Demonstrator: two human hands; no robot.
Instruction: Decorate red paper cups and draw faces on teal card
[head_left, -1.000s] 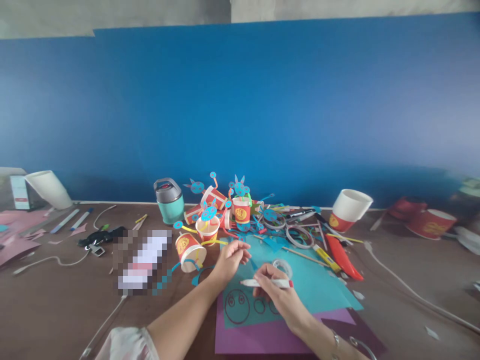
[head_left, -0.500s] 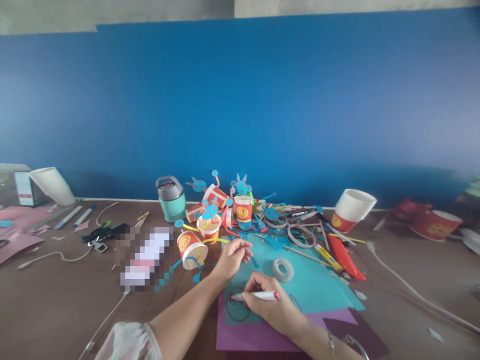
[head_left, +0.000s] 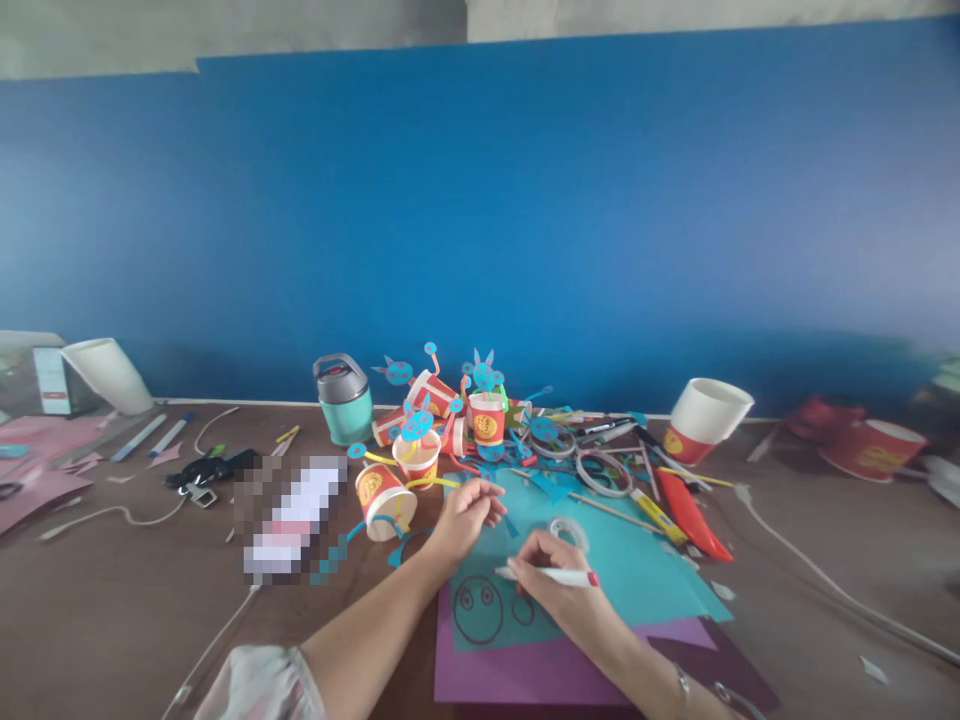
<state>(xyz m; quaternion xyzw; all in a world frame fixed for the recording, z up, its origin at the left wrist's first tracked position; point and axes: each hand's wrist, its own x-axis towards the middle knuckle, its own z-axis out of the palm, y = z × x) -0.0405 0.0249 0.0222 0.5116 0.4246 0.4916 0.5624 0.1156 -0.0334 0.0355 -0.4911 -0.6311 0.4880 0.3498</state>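
Note:
My right hand (head_left: 559, 575) grips a white marker (head_left: 559, 576) with a red end, its tip over the teal paper (head_left: 630, 585). Near that tip, a drawn circle (head_left: 478, 610) holds two small ringed eyes, and a smaller circle (head_left: 523, 608) lies partly under my hand. My left hand (head_left: 471, 510) rests at the paper's upper left, fingers loosely curled and slightly apart, with nothing visible in them. Beneath the teal sheet lies purple paper (head_left: 510, 680). A clear tape roll (head_left: 571, 533) sits behind my right hand, partly hidden by it.
Decorated red paper cups (head_left: 384, 500) cluster behind my left hand. A teal lidded container (head_left: 343, 400), a blurred-out phone (head_left: 296, 515) and keys (head_left: 199, 480) stand left. Rightward are a yellow cutter (head_left: 658, 515), a red curved object (head_left: 694, 515), white-and-red stacked cups (head_left: 705, 420) and a cable (head_left: 825, 580).
My right hand has moved right and slightly up with the marker, away from the large circle. A second eye now shows inside it. My left hand has stayed in place.

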